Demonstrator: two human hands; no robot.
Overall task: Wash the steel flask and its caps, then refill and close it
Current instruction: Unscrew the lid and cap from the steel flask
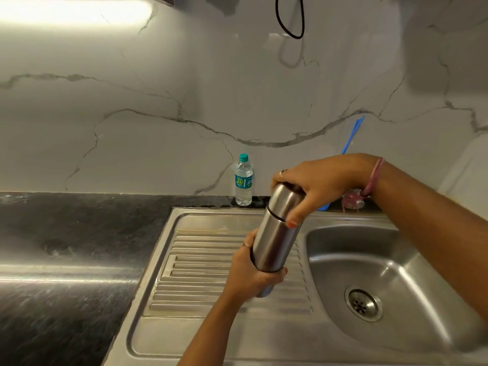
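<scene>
Head view shows our left hand [250, 276] curled round the lower body of the flask [274, 241], held tilted above the drainboard [200, 260], just left of the basin [383, 273]. Our right hand [311, 186] wraps the cap [284, 202] from above, thumb at its seam. We judge this a cap twist, opening or closing we cannot tell; next calls for the left holding firm while the right turns.
</scene>
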